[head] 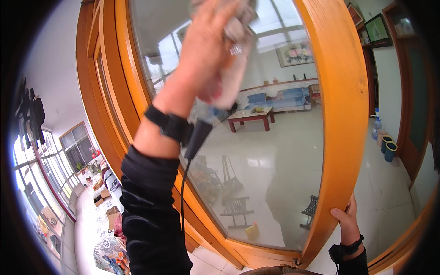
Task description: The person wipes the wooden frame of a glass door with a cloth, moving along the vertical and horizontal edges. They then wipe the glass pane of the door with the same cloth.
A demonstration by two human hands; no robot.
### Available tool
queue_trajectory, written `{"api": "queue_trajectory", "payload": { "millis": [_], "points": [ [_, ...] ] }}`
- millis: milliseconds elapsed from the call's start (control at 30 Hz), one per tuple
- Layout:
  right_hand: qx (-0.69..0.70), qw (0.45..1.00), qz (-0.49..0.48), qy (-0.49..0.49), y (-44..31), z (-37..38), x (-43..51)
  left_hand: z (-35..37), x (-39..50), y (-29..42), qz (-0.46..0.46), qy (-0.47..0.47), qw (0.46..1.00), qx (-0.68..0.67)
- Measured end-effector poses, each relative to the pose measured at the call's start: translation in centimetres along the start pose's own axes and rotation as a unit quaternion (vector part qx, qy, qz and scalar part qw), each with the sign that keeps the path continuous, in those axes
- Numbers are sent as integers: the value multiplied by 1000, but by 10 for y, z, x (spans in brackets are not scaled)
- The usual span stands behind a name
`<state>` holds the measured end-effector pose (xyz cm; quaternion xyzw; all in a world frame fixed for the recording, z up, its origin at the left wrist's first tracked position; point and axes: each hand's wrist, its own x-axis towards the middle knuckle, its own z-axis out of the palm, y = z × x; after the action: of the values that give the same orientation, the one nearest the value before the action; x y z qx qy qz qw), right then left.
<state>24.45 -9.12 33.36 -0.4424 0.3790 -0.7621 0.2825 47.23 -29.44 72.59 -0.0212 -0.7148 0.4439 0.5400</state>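
Observation:
Blurred near the top of the view, my left hand holds a crumpled pale cloth with a reddish patch. The cloth lies over the upper part of a glass pane; the blur hides whether it touches the glass. An orange-brown wooden door frame surrounds the pane. Low on the right, my right hand grips the outer edge of this frame, thumb on the near face and fingers partly hidden behind. Both wrists wear black straps, and a cable hangs from the left one.
Through the glass appear a low red-legged table and a blue-covered sofa, mixed with reflections. Bins and a water bottle stand at right. Cardboard boxes and other items lie at left. A metal latch sits at the door's bottom.

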Motion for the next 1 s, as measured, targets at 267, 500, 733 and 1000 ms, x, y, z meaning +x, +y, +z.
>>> {"api": "queue_trajectory", "payload": {
  "millis": [267, 500, 733, 1000],
  "points": [
    [7, 999, 24, 28, 0, 4, -2, -26, 7, -198, -151, 6, 988, -28],
    [1, 996, 35, 76, 8, 5, -10, -38, -88, -229, -177, 29, 983, 31],
    [-36, 992, 19, 117, 31, -11, -16, -32, -204, -95, -203, 73, 975, 50],
    [-78, 990, 6, 114, 26, 1, -15, -43, -370, 87, -391, -22, 920, -3]
  ]
}}
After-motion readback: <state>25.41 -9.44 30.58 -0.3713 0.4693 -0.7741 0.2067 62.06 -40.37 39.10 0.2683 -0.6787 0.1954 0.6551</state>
